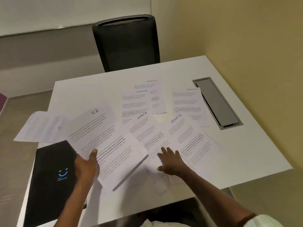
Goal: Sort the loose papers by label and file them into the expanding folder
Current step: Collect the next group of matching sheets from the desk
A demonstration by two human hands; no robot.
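Labelled papers [147, 112] beside black folder [52, 169]

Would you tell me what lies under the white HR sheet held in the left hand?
Under the white HR sheet, gripped by the left hand, show a corner of the black folder and another white printed sheet; anything else is covered.

We see a black mesh-backed office chair [126, 45] pushed against the far edge of a white rectangular table [246, 153], whose right side holds a grey metal cable hatch [216, 102].
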